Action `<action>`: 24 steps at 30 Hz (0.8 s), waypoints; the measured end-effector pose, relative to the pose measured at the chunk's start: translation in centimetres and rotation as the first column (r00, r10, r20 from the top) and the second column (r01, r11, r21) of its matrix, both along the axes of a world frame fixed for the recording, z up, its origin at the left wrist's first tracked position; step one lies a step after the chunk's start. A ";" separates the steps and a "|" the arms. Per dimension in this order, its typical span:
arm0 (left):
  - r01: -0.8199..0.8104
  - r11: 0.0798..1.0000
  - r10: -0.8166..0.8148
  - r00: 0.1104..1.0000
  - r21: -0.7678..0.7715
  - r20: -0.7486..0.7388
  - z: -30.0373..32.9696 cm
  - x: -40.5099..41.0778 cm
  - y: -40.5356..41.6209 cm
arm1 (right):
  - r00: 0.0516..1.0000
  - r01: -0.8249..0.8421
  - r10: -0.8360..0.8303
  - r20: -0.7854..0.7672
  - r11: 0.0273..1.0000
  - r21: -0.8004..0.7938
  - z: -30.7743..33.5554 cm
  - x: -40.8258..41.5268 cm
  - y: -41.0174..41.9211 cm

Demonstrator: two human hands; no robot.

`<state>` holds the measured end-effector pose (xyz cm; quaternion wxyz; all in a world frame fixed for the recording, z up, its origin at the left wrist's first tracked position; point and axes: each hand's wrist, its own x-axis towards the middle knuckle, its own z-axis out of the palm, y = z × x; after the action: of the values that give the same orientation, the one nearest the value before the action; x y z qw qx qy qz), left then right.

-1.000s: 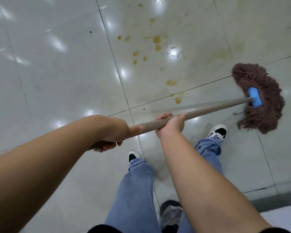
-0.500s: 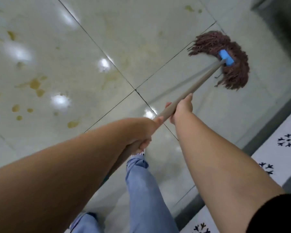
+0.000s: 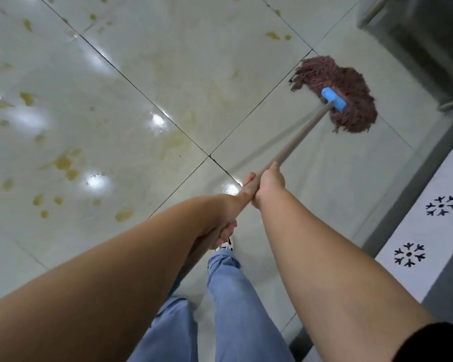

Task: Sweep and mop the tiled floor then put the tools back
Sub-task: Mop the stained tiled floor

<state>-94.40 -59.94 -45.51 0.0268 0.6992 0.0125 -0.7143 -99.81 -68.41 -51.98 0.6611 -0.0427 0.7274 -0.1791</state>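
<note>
A mop with a brown-red string head (image 3: 345, 100) and a blue clamp (image 3: 334, 98) rests on the glossy pale tiled floor (image 3: 194, 74) at the upper right. Its tan wooden handle (image 3: 298, 137) slants down-left into my hands. My right hand (image 3: 268, 182) grips the handle further up, and my left hand (image 3: 226, 220) grips it lower, close to my body. Yellow-brown stain spots (image 3: 63, 163) lie scattered over the tiles at the left and top.
A dark grey skirting strip (image 3: 403, 210) and a white wall tile with black flower marks (image 3: 441, 205) run along the right. A grey metal cabinet (image 3: 416, 35) stands at the top right. My jeans legs (image 3: 236, 296) and one shoe (image 3: 225, 246) are below the hands.
The view has swung right, so the stains have shifted left. The mop head now lies further right near the wall and cabinet, both hands still on the handle.
</note>
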 end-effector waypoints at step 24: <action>0.083 0.996 -0.086 0.993 0.044 0.080 3.4 6.1 19.1 | 0.966 0.042 -0.086 0.246 0.983 0.177 1.5 5.1 19.3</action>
<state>-88.33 -40.87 -42.14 -0.0170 0.7283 -0.0037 -0.6850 -94.67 -49.09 -50.52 0.7433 0.0606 0.6509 -0.1418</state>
